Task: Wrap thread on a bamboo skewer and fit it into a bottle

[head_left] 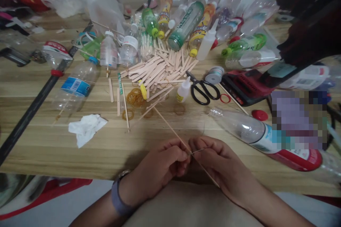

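A thin wooden stick [170, 127] slants between my hands at the table's front edge, its far end pointing toward the pile of craft sticks. My left hand [167, 161], with a watch on the wrist, is closed around the stick near its middle. Fingers together, my right hand [217, 158] pinches a thin wire [200, 149], or perhaps a thread, which meets the stick between the two hands. The stick's lower part runs beneath my right hand. My fingertips are partly hidden, curled inward.
Beyond my hands lie craft sticks [157, 69], rubber bands [135, 97], a small glue bottle [183, 90], black scissors [204, 90] and a spool [214, 75]. A plastic bottle [247, 127] lies at right, by a power tool [247, 83]. Crumpled tissue [86, 128] sits left.
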Motion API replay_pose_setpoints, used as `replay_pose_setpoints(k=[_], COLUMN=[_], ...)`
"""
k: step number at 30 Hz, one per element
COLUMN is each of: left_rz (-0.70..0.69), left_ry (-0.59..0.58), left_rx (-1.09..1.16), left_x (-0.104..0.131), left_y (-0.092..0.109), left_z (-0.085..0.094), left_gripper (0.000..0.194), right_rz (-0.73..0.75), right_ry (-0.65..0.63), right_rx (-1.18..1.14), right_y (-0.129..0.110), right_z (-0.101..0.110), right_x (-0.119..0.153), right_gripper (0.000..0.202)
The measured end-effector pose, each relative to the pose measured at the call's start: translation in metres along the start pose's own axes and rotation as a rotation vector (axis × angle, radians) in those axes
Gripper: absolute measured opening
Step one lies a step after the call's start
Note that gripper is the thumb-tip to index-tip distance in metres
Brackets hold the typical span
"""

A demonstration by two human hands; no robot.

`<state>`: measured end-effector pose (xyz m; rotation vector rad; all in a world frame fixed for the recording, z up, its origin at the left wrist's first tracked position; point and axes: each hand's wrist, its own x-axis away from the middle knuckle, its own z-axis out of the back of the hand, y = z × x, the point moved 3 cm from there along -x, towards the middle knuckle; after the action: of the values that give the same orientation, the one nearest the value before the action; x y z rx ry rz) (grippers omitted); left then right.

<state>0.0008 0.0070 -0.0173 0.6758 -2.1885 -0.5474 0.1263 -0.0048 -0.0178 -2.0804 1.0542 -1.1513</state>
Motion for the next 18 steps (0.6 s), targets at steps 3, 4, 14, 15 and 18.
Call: replay_pose_setpoints(k=[3,4,14,15,18], left_rz=[0.017,0.021,0.02,0.022,0.014], left_ry=[-0.004,-0.006,0.025,0.028,0.034], left_rx=[0.045,0.054,0.063,0.062,0.044], left_x=[-0.0013,-0.0015,-0.0006,-0.0007,-0.0005], left_y=[-0.0032,-0.0041,-0.0085,-0.0085,-0.007], left_z=[0.0002,0.0003,0.0005,0.0005,0.0003], left_gripper=[0.009,0.009,0.009,0.009,0.011], right_rz=[-0.027,-0.03,0.063,0.066,0.055], right_ry=[0.007,0.017,-0.009,-0.002,0.047], right_rx=[-0.065,-0.072,-0.126,-0.125,-0.073], right_y=[0.0023,0.0037,0.0054,0.0059,0.0096], right_z=[0.0006,0.0015,-0.0017,-0.0013,0.0039], right_x=[0.0011,0.0015,0.0035,0.0033,0.003], right_gripper=[0.047,0.047,0.05,0.05,0.05])
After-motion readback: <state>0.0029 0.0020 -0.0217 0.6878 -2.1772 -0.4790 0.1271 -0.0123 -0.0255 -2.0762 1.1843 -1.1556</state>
